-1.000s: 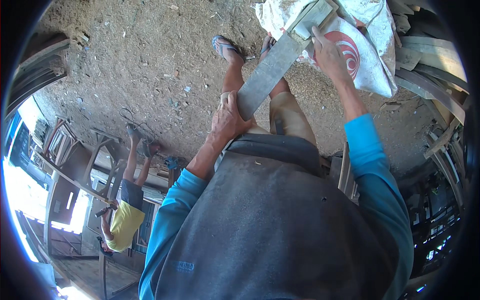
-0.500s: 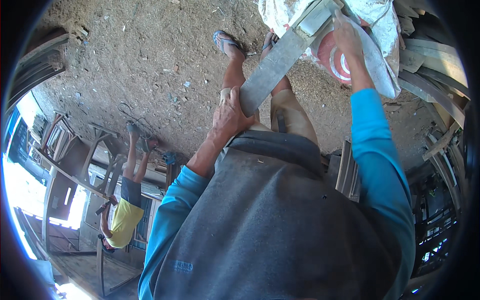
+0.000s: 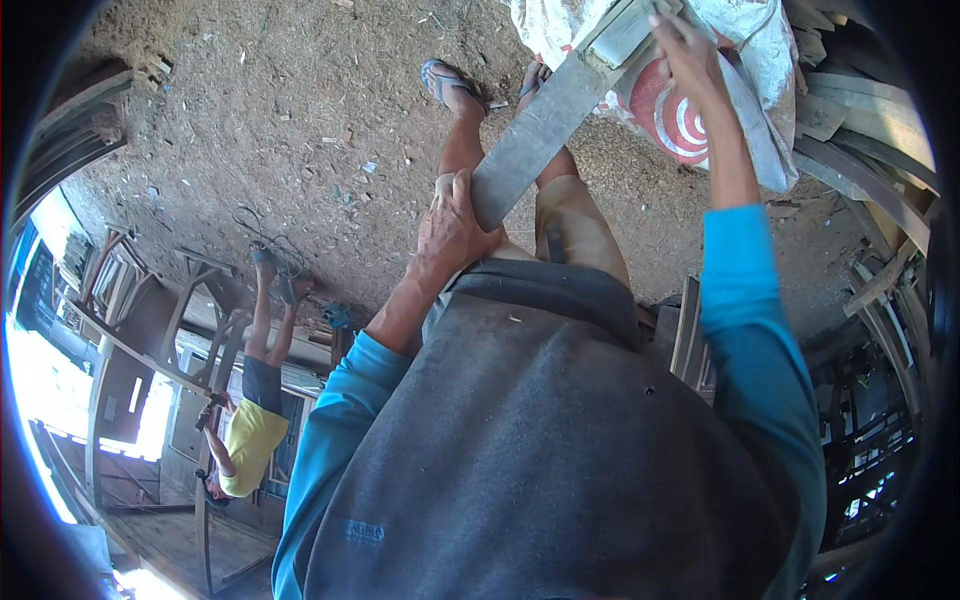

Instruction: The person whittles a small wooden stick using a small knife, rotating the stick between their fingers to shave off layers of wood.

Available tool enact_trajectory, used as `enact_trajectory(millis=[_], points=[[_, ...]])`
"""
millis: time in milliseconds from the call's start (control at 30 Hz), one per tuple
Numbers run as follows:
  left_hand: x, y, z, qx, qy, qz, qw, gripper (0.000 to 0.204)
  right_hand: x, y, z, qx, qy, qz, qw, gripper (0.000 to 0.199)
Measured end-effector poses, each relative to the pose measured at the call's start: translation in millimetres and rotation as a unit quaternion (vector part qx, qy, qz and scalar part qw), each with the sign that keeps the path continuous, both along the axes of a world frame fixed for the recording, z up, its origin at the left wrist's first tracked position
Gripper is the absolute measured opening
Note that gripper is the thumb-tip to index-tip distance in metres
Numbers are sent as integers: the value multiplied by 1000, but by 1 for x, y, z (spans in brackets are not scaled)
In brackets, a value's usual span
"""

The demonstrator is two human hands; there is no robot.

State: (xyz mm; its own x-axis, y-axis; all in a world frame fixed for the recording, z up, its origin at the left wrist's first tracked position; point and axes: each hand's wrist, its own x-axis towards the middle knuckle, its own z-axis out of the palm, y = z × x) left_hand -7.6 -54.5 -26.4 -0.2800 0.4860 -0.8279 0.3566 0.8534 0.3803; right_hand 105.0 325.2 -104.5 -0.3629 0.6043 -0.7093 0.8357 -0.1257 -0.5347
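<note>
Left hand [image 3: 452,230] around end of 1 grey board [image 3: 532,145]

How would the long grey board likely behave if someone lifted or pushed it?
The grey board is probably stiff: it looks straight, with no visible sag, beyond the left hand. Its broad, flat face suggests sliding rather than rolling. Given its length, it may tip if lifted only at the near end.

Two hands [image 3: 452,226], one held board [image 3: 530,145]

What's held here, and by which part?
The left hand holds the long grey board at its near end; whether the right hand grips anything near the far end cannot be told.
</note>
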Motion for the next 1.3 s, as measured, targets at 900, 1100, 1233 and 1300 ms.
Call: enact_trajectory(millis=[900,1100,1233,1300], points=[[-46,-10,24,32,-254,335,907,83,-1,-248,109,15,176,316,932,32],[-45,-26,11,71,-321,368,870,80,-5,-250,103,0,190,292,937,34],[-46,-26,10,89,-335,381,857,74,-10,-247,100,-16,184,296,937,35],[-47,-24,12,103,-329,387,855,73,-12,-248,101,-19,176,298,938,36]])
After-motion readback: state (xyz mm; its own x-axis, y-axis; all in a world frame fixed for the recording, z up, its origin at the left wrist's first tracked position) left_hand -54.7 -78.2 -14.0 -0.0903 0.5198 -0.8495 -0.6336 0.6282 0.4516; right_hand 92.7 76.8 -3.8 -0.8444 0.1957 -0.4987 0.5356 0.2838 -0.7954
